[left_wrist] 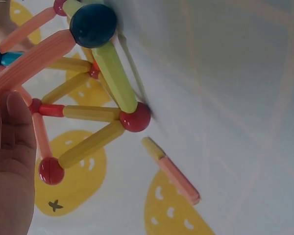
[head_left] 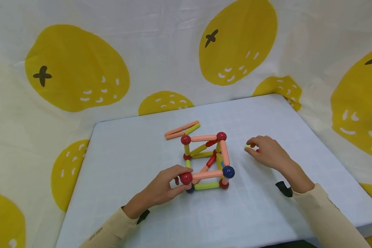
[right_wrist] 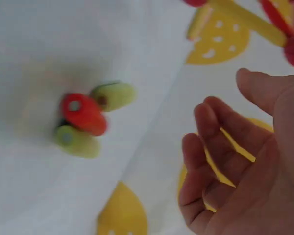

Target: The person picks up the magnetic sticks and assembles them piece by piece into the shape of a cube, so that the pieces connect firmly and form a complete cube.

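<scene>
A box-like frame of magnetic rods and balls [head_left: 207, 175] stands on the table, built from pink, yellow, lime and red rods with red and dark blue balls. At its near left upper corner my left hand [head_left: 165, 184] pinches a red ball [head_left: 186, 178] between thumb and fingers. Pink rods of the frame [left_wrist: 32, 63] run close by that hand in the left wrist view. To the right of the frame, my right hand [head_left: 271, 151] hovers with loosely bent fingers, holding nothing. Below it lie a short red rod [right_wrist: 85, 115] and two short lime rods [right_wrist: 117, 95], blurred.
Behind the frame, two pink rods [head_left: 183, 127] and a yellow one [head_left: 192, 128] lie on the white-covered table [head_left: 127, 155]. A white cloth with yellow fruit prints [head_left: 161, 51] hangs around the table's back and sides.
</scene>
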A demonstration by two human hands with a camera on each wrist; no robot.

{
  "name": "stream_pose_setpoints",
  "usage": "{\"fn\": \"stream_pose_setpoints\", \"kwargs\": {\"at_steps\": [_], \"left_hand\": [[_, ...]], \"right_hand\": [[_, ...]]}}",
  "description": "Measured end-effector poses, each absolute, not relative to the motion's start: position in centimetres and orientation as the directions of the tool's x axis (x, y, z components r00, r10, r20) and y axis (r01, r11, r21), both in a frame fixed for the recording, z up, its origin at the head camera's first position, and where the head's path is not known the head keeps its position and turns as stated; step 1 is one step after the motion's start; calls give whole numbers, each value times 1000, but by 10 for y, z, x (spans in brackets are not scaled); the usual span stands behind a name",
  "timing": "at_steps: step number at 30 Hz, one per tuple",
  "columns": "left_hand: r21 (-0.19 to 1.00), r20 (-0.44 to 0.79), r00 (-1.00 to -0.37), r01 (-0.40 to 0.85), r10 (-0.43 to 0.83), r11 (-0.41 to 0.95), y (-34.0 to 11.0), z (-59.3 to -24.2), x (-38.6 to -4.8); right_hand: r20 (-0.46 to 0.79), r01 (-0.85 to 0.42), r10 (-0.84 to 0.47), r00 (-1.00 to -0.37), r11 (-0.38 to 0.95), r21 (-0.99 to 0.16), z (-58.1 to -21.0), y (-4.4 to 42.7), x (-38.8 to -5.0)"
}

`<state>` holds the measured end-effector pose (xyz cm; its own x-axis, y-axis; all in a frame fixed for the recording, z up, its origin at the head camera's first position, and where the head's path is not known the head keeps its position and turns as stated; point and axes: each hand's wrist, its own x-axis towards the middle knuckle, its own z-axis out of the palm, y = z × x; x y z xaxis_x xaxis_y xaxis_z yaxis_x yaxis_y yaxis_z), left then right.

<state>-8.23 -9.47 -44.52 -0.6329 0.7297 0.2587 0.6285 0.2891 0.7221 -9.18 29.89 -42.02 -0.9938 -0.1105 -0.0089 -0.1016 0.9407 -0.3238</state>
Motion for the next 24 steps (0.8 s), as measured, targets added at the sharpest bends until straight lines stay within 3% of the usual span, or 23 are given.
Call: {"fn": "stream_pose_setpoints", "kwargs": {"at_steps": [3,6,13,19,24], "left_hand": [[723,258,-637,626,726,292,-95,-446,-80],[727,260,-644,621,719,293,-95,-447,-80],[735,266,-660,611,702,295,-94,-449,-79],[737,264,-660,609,703,294,-94,-450,-78],[733,276,-660,615,699,291,-94,-448,-79]], "right_hand": [[-87,-41,-63,-994,972,-232,-449,312,-103],[-64,-24,-35,-997,987,-160,-468,314,-107],[-12,-55,-57,-998,990,-129,-471,303,-106],[-8,-40,-44,-999,964,-264,-443,296,-91],[126,-104,-56,-990,904,-415,-401,275,-64]]}}
